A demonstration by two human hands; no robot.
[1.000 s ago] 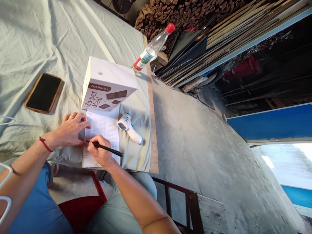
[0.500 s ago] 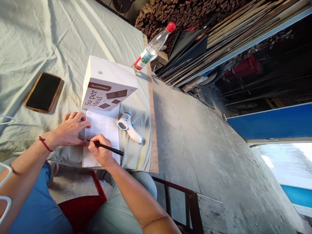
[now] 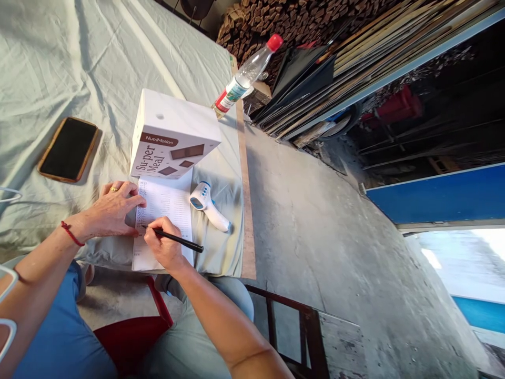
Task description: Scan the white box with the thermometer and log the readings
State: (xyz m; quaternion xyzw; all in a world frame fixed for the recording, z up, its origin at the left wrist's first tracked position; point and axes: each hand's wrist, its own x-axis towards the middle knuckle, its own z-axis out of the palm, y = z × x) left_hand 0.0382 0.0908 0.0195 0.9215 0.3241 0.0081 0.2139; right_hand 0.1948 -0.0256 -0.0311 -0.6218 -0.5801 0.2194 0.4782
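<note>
With the pen (image 3: 177, 240) gripped in the right hand (image 3: 164, 247) and the paper (image 3: 163, 221) pinned under the flat, open left hand (image 3: 112, 209), the writing, too small to read, could be smudged.

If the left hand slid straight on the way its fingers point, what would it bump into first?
The left hand lies flat, fingers pointing across the sheet of paper. Sliding on, it would likely meet the white thermometer first; the box sits just off that line, though depth is uncertain.
</note>
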